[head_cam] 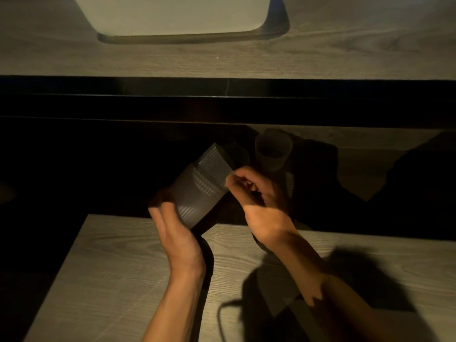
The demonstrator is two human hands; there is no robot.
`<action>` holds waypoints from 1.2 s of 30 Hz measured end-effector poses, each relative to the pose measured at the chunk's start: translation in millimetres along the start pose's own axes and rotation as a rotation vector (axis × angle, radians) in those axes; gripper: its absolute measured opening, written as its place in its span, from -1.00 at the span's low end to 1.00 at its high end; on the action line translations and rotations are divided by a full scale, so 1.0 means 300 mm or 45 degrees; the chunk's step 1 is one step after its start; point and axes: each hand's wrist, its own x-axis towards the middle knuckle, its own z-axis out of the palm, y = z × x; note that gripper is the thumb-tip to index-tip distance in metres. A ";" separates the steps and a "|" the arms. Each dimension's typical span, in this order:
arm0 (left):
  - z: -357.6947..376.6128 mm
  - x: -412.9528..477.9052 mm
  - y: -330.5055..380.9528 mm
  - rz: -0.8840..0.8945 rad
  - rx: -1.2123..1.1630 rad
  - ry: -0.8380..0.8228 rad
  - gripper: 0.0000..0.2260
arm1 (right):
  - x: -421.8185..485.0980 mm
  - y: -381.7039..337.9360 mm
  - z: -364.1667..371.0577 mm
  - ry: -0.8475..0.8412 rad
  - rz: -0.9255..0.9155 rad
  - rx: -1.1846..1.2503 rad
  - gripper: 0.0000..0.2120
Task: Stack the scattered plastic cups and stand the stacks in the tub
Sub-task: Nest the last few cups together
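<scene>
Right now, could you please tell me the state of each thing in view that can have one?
Stack of two dark ribbed plastic cups: nested, tilted, held above the wooden table.
Translucent plastic cup: upright on the table, unstacked.
White plastic tub: far side, contents hidden.
Left hand: straight-looking fingers pressed on the stack's lower end.
Right hand: grip pinching the upper cup's side.
</scene>
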 end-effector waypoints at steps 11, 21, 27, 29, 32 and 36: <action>-0.032 -0.024 0.007 -0.114 -0.072 -0.069 -0.81 | -0.061 -0.052 -0.020 -0.387 0.328 -0.105 -0.61; -0.074 -0.050 0.028 0.039 0.135 -0.091 -0.80 | 0.079 0.018 0.016 -0.262 0.107 -0.879 -0.54; -0.095 -0.078 0.020 0.090 0.200 -0.053 -0.77 | -0.004 0.062 0.008 0.132 0.125 -0.065 -0.91; -0.098 -0.082 0.021 0.097 0.226 -0.022 -0.83 | -0.023 0.058 0.011 0.134 0.273 0.372 -0.90; -0.101 -0.089 0.017 0.055 0.193 -0.049 -0.73 | -0.066 0.048 0.014 0.014 0.512 0.646 -0.92; -0.083 -0.108 0.016 0.009 0.190 -0.102 -0.77 | -0.097 0.058 -0.004 -0.148 0.383 0.568 -0.91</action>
